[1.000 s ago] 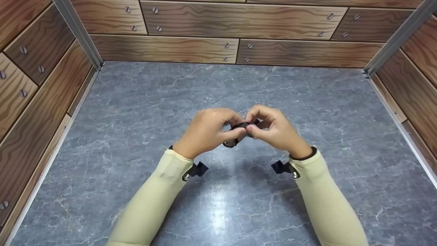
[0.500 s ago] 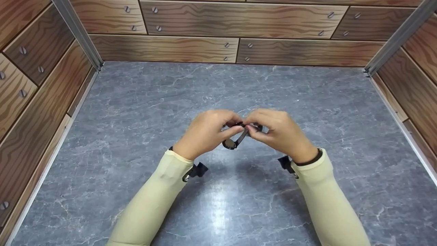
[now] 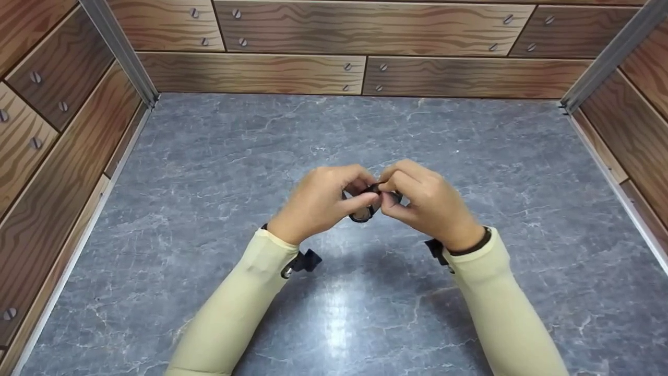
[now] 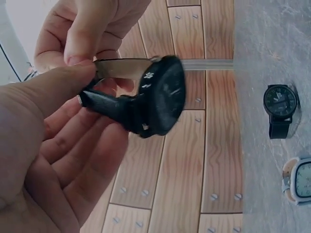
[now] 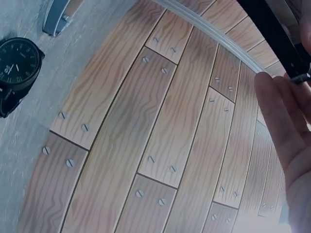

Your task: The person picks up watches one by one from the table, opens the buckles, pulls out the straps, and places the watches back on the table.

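Observation:
A black wristwatch hangs between both hands above the table, its strap looped round. In the left wrist view its dark dial faces right and is blurred. My left hand pinches the strap between thumb and fingers near the strap ends. From the other side, my right hand pinches the same strap with thumb and index finger, its fingertips meeting those of the left. Fingers cover most of the buckle area in the head view, where only part of the watch shows below them. The right wrist view catches a dark strap beside the right fingers.
Another black watch and a pale square-cased watch lie on the grey marbled table, seen in the wrist views. Wood-patterned walls stand at the back and sides. Small dark cameras sit on both wrists.
Over the last second the right wrist has shifted right and its fingers have changed their hold at the strap. The watch swung lower left, then back up closer under the fingers.

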### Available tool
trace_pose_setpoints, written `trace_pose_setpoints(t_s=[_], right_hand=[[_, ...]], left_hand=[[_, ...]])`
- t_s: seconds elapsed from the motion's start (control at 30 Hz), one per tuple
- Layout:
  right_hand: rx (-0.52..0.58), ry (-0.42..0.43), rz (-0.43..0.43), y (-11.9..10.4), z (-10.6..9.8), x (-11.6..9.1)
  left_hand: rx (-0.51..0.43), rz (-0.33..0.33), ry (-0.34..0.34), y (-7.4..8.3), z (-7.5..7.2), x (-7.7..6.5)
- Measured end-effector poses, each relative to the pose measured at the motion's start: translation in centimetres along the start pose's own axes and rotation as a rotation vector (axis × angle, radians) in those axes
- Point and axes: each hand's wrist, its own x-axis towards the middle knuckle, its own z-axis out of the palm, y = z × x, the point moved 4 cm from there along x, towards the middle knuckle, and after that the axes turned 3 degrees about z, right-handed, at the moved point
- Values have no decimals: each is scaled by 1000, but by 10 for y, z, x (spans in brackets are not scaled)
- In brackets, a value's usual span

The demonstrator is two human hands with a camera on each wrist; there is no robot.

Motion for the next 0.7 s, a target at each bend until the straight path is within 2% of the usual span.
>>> trace_pose_setpoints(t_s=[0.17,0.4,0.53,0.7], right_hand=[[24,65,24,0,1,0],[88,149,95,3,5,0],[200,127,181,8,7,-1],[247,0,251,15,6,-2]], left_hand=[[-77,3,28,0,0,0],[-193,-30,22,-2,3,0],[-128,-13,20,-2,1,-1],[30,22,26,-3,0,-1]])
